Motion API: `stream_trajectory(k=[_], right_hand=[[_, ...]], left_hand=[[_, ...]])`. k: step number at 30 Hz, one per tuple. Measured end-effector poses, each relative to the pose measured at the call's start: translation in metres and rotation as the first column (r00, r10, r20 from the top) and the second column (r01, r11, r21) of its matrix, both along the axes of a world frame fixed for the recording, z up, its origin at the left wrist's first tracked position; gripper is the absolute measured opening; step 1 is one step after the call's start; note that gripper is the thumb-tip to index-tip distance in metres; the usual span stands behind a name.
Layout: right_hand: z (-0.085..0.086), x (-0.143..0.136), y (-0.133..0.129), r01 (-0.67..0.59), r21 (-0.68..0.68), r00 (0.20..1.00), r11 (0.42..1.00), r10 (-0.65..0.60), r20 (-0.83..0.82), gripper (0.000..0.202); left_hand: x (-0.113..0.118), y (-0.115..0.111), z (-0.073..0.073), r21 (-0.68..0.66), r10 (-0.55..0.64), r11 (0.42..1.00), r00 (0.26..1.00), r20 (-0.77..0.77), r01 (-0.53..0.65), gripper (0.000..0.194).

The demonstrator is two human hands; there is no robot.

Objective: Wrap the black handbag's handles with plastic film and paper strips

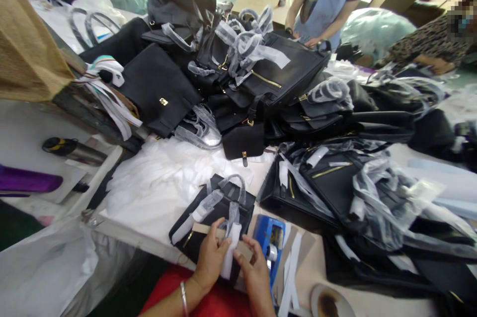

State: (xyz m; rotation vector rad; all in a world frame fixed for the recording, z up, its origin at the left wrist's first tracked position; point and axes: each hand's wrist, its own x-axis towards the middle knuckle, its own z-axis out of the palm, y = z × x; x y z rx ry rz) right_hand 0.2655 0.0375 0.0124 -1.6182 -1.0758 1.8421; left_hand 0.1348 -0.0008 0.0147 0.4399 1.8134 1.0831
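A black handbag [242,197] lies in front of me at the table's near edge, its handles [235,181] covered in clear plastic wrap. Over the bag, my left hand [211,257] pinches a strip of white wrapping [231,245] around one of its straps. From the other side, my right hand [257,270] has its thumb and curled fingers closed on the same white wrapping. A beige strip [203,228] passes behind the fingers, partly hidden. Just right of my right hand stands a blue tape dispenser [265,230].
Black bags with wrapped handles pile up behind [156,88] and at right [328,178]. White tissue [149,173] lies left of the bag. White strips [292,272] and a brown-stained bowl [331,302] lie at right. A co-worker in a blue apron [324,4] stands across the table.
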Motion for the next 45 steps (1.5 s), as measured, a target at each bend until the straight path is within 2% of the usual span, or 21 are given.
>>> stream_trajectory(k=[3, 5, 8, 12, 19, 26, 33, 40, 45], right_hand=[[0.001, 0.011, -0.001, 0.005, -0.125, 0.98, 0.992, -0.03, -0.196, 0.056], [-0.001, 0.015, 0.0, -0.019, -0.137, 0.968, 0.99, -0.016, -0.25, 0.052], [-0.005, 0.011, 0.003, -0.054, -0.072, 0.981, 0.996, 0.039, -0.19, 0.037], [-0.011, -0.001, 0.008, -0.023, -0.008, 0.995, 1.0, 0.022, -0.1, 0.027], [-0.009, -0.007, 0.023, -0.098, -0.059, 0.982, 0.993, 0.086, -0.171, 0.034], [0.001, -0.013, 0.033, -0.145, -0.112, 0.97, 0.983, 0.119, -0.211, 0.043], [0.002, -0.016, 0.032, -0.141, -0.15, 0.953, 0.979, 0.094, -0.287, 0.037], [0.002, -0.015, 0.029, -0.128, -0.144, 0.948, 0.981, 0.078, -0.309, 0.03], [0.0, -0.014, 0.025, -0.104, -0.11, 0.946, 0.988, 0.065, -0.317, 0.03]], left_hand=[[-0.002, -0.001, -0.004, 0.015, -0.001, 1.0, 0.998, 0.061, 0.0, 0.054], [-0.002, -0.003, -0.006, 0.02, -0.005, 1.0, 0.995, 0.098, 0.003, 0.052], [-0.003, -0.003, -0.005, 0.018, -0.005, 1.0, 0.992, 0.128, 0.002, 0.049], [-0.005, -0.002, -0.003, 0.046, 0.002, 0.999, 0.985, 0.172, -0.01, 0.044], [-0.009, -0.002, -0.009, 0.082, -0.006, 0.997, 0.971, 0.239, -0.014, 0.044], [-0.014, 0.001, -0.002, 0.09, -0.038, 0.996, 0.967, 0.253, 0.015, 0.042], [-0.015, 0.004, 0.008, 0.087, -0.072, 0.994, 0.99, 0.118, 0.062, 0.041], [-0.011, 0.001, 0.013, 0.027, -0.111, 0.993, 0.993, -0.042, 0.112, 0.07], [-0.01, 0.0, 0.016, -0.033, -0.197, 0.98, 0.959, -0.205, 0.195, 0.075]])
